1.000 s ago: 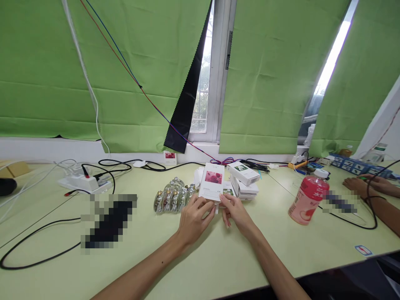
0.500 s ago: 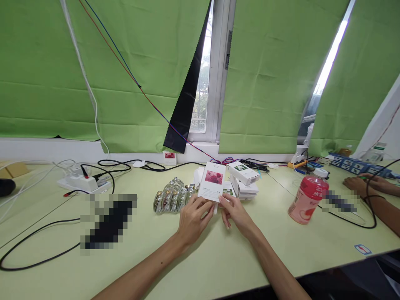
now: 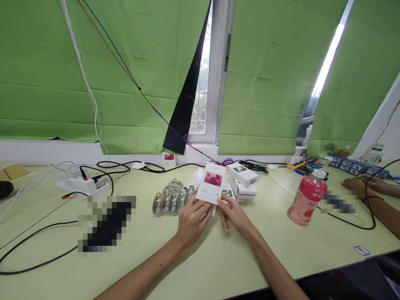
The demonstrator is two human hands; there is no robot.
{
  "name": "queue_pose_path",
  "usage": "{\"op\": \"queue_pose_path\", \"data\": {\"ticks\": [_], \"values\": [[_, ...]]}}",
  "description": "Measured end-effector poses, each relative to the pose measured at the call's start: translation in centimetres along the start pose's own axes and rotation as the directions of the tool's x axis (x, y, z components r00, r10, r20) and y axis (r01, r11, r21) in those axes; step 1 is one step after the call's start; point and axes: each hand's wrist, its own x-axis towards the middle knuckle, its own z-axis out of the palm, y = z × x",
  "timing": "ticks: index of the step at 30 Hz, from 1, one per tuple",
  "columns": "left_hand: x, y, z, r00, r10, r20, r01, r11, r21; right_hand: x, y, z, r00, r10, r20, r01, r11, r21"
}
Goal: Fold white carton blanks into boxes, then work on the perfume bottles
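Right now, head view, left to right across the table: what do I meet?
Power strip → clear-wrapped silvery items → white box with a red picture, held by left hand and right hand → white box lying on other boxes → pink drink bottle → another person's hands.

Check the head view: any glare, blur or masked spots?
Head view: daylight washes out the window gap; fine print on the white box is too small to read; pixel blocks mask a dark object at left and another item at right; soft shadow below the left hand.
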Motion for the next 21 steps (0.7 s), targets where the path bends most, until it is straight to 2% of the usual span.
{"op": "queue_pose_path", "data": {"ticks": [11,21], "values": [[0.0,0.1,0.0,1.000,-0.014,-0.016,0.014,1.000,0.016,0.4,0.3,0.1,1.000,-0.007,-0.019,0.006,0.999,-0.034],[-0.5,-0.1,0.5,0.996,-0.090,0.008,0.090,0.996,0.001,1.5,0.7,-0.2,0.998,-0.008,-0.064,0.008,1.000,-0.003]]}}
